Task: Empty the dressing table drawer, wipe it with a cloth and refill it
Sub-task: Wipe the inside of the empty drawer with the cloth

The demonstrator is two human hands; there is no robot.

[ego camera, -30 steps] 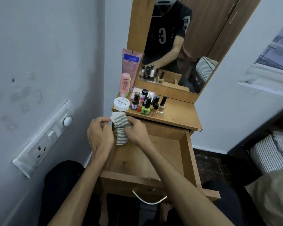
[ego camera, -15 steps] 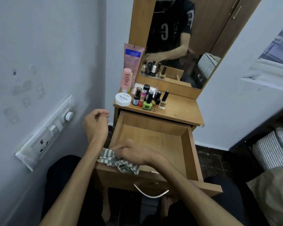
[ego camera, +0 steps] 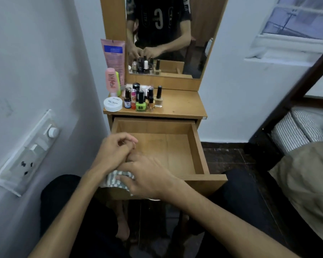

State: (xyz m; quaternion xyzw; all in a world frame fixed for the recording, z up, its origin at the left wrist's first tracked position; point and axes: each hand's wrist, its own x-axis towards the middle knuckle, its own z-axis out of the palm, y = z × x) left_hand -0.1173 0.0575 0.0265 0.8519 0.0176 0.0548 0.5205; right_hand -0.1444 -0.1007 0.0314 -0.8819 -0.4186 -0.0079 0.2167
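- Striped grey-and-white cloth (ego camera: 113, 180) lay bunched on the front left corner of the pulled-out drawer (ego camera: 199, 155), nearest the person's lap.
- The right hand (ego camera: 147, 175) pressed down on the cloth, fingers spread and only slightly bent, thumb against the fabric.
- The left hand (ego camera: 113, 152) sat just beside it, partly overlapping the right hand's fingers, its own fingers loosely curled; whether it held any of the cloth could not be told.
- Inside, the drawer showed only bare wooden floor and walls, with nothing lying in the visible part.
- On the dressing table top (ego camera: 181, 107) behind the drawer stood a cluster at the left: a flat white jar (ego camera: 113, 103), a green nail polish bottle (ego camera: 140, 104), and several other small dark-capped bottles packed close together.
- Further back, a pink bottle (ego camera: 111, 81) stood upright, and a tall pink tube (ego camera: 113, 56) leaned against the mirror (ego camera: 168, 34) frame.
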